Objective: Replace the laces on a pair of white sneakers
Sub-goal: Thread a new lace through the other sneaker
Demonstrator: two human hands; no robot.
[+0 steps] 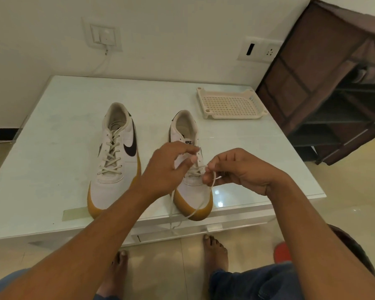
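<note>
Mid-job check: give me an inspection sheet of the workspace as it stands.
Surface: glossy white table, tape strip at near edge.
Job's things: left white gum-soled sneaker fully laced; right white gum-soled sneaker partly laced, cream lace dangling over the edge.
Clutter: cream perforated plastic tray.
Grippers: right hand pinches lace; left hand at that sneaker's eyelets, grip unclear.
Cables: white cable hanging from wall plug.
Surroundings: brown fabric shelf rack, beige floor tiles.
</note>
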